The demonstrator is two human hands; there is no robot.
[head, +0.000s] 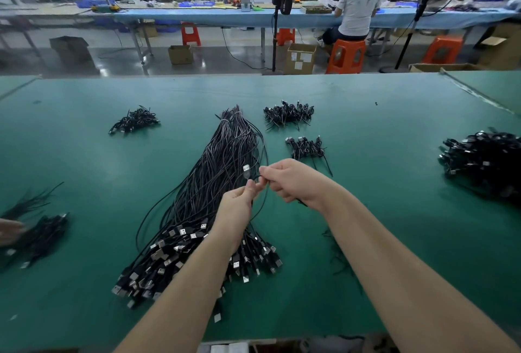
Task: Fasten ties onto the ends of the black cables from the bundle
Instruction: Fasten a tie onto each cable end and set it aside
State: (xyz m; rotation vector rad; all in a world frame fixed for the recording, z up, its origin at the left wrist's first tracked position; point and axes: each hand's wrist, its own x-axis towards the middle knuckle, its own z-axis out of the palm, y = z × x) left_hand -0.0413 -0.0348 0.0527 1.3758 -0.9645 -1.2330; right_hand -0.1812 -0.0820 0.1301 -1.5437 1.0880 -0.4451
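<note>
Seen across a green table [380, 115], left to right, with the long bundle [214, 183] of black cables as the landmark. Far left of the bundle, at the table's edge: a blurred pile of cables [39, 237] with another person's hand [10, 231] touching it. Up and left of the bundle: a small heap of tied cables [134, 121]. At centre: the bundle itself, bound at its far end, fanned out toward the near edge with metal USB plugs [180, 242] spread along the near end. Raised over the bundle: left hand [238, 207], fingers curled, pinching a single black cable [260, 206] near its plug [246, 168], which points upward. Just beside it, fingertips nearly meeting: right hand [293, 180], fingers curled, pinching the same cable end; whether a tie sits between the fingers cannot be told. Right of the bundle's far end: two more small heaps [288, 114] [306, 147] of tied cables. Far right of the bundle: a large pile of finished cables [483, 159]. Beyond the table: orange stools [346, 56], cardboard boxes [300, 58], a seated worker [356, 4] at a blue bench [197, 17].
</note>
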